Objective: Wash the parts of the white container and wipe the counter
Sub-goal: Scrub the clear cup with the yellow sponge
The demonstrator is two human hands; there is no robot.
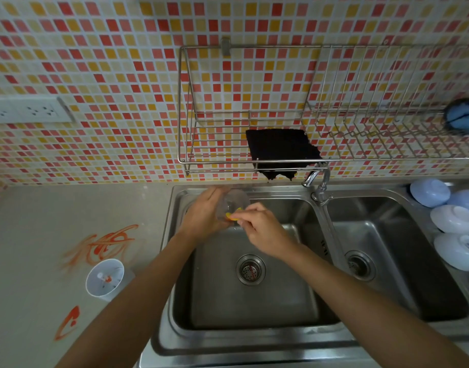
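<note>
Over the back of the left sink basin, my left hand holds a clear round lid tilted up. My right hand pinches a yellow sponge and presses it against the lid. The white container stands upright on the counter left of the sink, with a small stem and orange residue inside. Orange smears mark the counter behind the container, and another orange smear lies in front of it.
The tap sits between the two basins. A wire rack on the tiled wall holds a black cloth. Several pale blue bowls lie upside down at the far right. A wall socket is at the left.
</note>
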